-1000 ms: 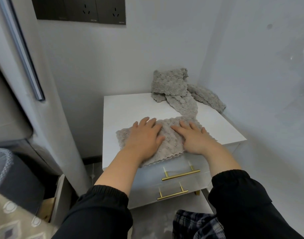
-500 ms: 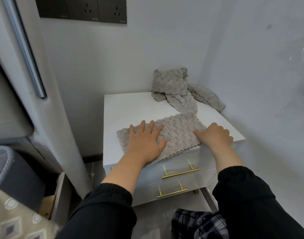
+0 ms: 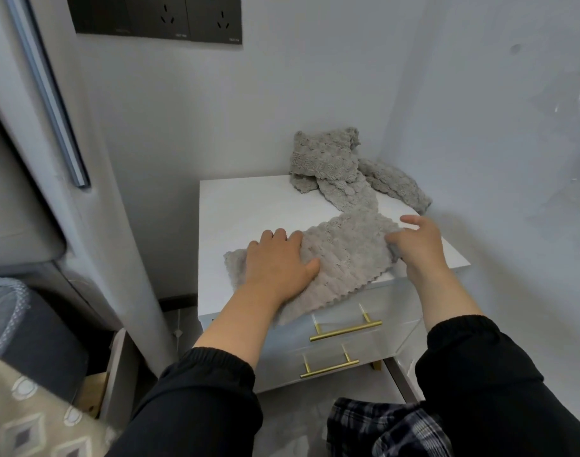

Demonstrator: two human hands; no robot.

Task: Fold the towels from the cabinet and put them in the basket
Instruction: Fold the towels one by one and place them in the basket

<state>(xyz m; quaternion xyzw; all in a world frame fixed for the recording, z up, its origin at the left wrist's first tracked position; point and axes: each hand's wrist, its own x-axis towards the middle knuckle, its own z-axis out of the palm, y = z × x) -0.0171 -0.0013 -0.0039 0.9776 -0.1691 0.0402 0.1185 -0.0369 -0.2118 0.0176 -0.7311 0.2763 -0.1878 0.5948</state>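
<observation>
Lying along the front edge of the white cabinet top (image 3: pixel 249 212), the grey towel (image 3: pixel 351 258) spills a little over the drawer below. The left hand (image 3: pixel 278 262) presses flat on its left half, fingers spread. The right hand (image 3: pixel 417 245) pinches the towel's right end near the front right corner, thumb curled into the cloth. More grey towels (image 3: pixel 328 159) sit heaped at the back right corner, one trailing forward to touch the flat one. The cabinet stands in a corner between two pale walls, and its two drawers carry gold bar handles (image 3: pixel 346 329). A black socket panel (image 3: pixel 156 18) is mounted high on the back wall. A dark mesh-rimmed basket (image 3: pixel 34 338) stands on the floor well left of the cabinet.
</observation>
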